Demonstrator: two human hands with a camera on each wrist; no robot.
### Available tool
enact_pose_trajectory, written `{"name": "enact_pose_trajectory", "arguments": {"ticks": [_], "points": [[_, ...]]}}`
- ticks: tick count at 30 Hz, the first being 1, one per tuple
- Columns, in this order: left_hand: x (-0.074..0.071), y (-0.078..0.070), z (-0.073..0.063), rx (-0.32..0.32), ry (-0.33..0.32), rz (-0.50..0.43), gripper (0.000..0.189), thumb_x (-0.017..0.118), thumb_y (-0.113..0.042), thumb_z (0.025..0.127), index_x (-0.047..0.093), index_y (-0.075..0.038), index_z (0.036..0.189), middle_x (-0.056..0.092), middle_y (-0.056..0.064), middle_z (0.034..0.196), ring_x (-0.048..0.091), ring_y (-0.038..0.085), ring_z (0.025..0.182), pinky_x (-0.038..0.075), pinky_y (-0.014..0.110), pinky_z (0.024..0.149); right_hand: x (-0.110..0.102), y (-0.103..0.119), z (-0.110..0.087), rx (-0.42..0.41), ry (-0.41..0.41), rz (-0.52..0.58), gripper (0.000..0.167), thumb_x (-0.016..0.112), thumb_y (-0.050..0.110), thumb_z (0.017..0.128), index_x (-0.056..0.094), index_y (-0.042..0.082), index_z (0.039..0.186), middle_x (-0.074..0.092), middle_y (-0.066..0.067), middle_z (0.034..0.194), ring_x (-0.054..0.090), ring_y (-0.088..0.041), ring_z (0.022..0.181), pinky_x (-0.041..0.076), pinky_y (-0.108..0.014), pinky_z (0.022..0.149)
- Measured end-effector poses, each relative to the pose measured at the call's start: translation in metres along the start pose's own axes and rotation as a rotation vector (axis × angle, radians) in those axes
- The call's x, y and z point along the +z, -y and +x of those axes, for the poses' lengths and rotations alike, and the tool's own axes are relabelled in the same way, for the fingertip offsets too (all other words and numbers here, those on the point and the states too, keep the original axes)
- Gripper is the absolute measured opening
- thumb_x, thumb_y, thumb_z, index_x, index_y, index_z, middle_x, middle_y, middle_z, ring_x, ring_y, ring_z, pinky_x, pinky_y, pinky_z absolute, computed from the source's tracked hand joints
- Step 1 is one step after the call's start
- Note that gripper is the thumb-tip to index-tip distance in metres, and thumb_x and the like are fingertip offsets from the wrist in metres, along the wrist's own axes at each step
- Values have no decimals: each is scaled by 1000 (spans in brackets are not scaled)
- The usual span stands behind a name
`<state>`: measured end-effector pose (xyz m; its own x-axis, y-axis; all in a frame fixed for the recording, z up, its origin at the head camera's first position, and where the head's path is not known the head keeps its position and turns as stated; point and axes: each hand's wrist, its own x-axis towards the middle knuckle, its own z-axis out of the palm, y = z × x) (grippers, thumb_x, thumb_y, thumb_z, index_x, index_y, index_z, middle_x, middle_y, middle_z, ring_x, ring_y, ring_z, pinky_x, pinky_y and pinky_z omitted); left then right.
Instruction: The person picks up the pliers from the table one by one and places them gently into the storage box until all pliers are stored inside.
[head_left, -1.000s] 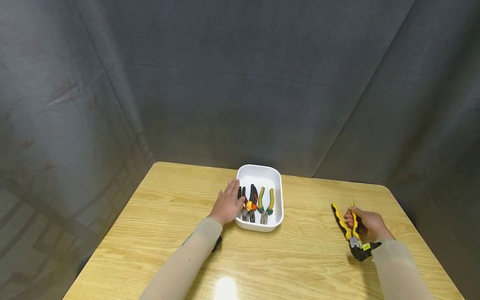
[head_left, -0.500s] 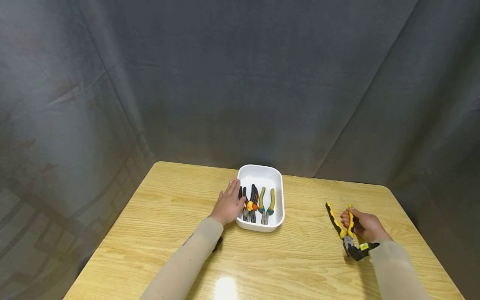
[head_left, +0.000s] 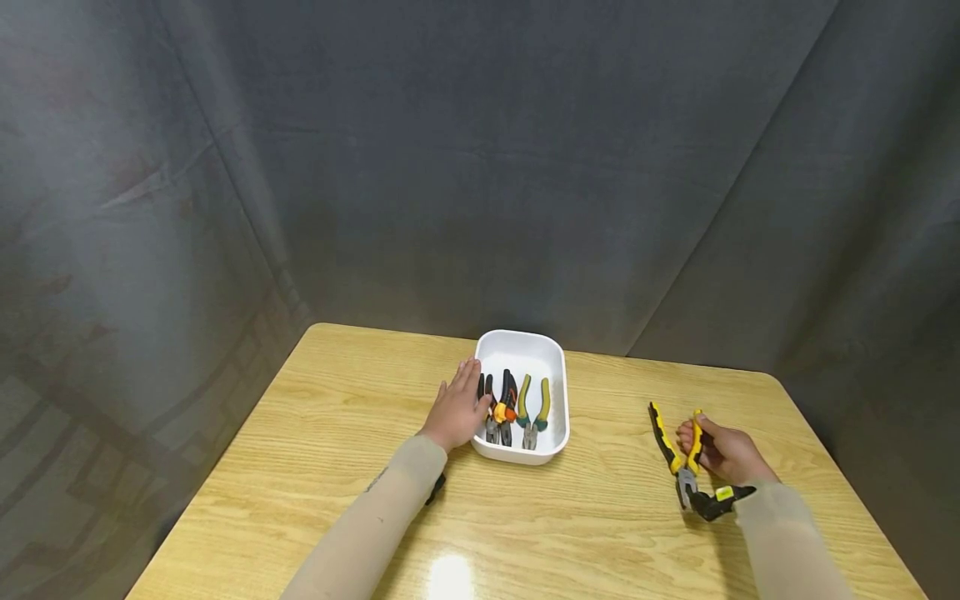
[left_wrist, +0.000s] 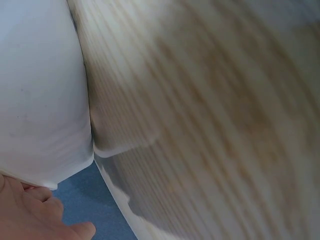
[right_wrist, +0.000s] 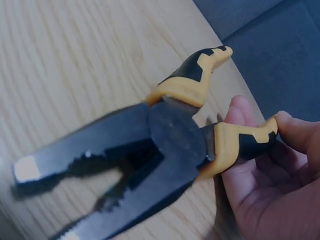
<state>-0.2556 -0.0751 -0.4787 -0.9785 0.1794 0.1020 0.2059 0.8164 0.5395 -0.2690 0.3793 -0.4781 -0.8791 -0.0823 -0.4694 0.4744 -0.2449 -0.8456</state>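
Observation:
In the head view a white tray [head_left: 557,350] lies on the table with several pliers in it. My left hand [head_left: 452,414] rests against its left rim, fingers straight and thumb over the edge. Beneath the thumb are black-handled pliers [head_left: 491,429], then orange-and-black pliers [head_left: 505,412] and green-handled pliers [head_left: 531,435]. At the right, my right hand [head_left: 729,452] pinches one handle of yellow-and-black pliers [head_left: 686,481] between thumb and fingers. Close up in the right wrist view, the pliers [right_wrist: 175,132] have spread handles, parted jaws and point away from the fingers.
The wooden table [head_left: 600,533] has a back edge just behind the tray. Grey cloth [head_left: 480,167] hangs behind it and at both sides. A black strap with a yellow-green patch [head_left: 723,494] sits at my right wrist.
My right hand has shifted a little to the left with the yellow-and-black pliers, which have turned slightly. The left hand and the tray look practically unmoved.

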Motion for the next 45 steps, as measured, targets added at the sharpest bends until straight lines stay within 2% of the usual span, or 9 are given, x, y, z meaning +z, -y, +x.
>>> {"name": "enact_pose_trajectory", "arguments": {"ticks": [14,24,35,45], "points": [[-2,3,2,-15,19,31,66,41,-35,109,17,-4,162,15,11,169,11,28,156,13,57,124,18,4,3,14,-38,-12,48,38,29,111,74,11,84,74,-2,82,72,-10,74,61,-25,73],[-4,4,5,-27,28,115,65,38,-37,109,17,-5,162,14,9,169,11,26,156,11,57,124,30,11,0,-21,-150,28,46,40,29,110,71,12,81,71,0,79,68,-10,71,60,-23,72],[-4,2,7,-33,36,162,66,39,-37,109,19,-5,162,15,10,169,12,26,156,12,57,124,43,14,-1,-11,-111,92,48,36,26,111,69,8,80,70,-2,78,67,-11,71,60,-23,71],[-3,2,6,-34,44,162,66,37,-39,109,17,-6,162,13,9,170,12,27,156,11,56,124,62,17,-1,-23,-82,80,42,38,25,111,67,5,88,70,-3,80,68,-11,71,60,-23,71]]}}
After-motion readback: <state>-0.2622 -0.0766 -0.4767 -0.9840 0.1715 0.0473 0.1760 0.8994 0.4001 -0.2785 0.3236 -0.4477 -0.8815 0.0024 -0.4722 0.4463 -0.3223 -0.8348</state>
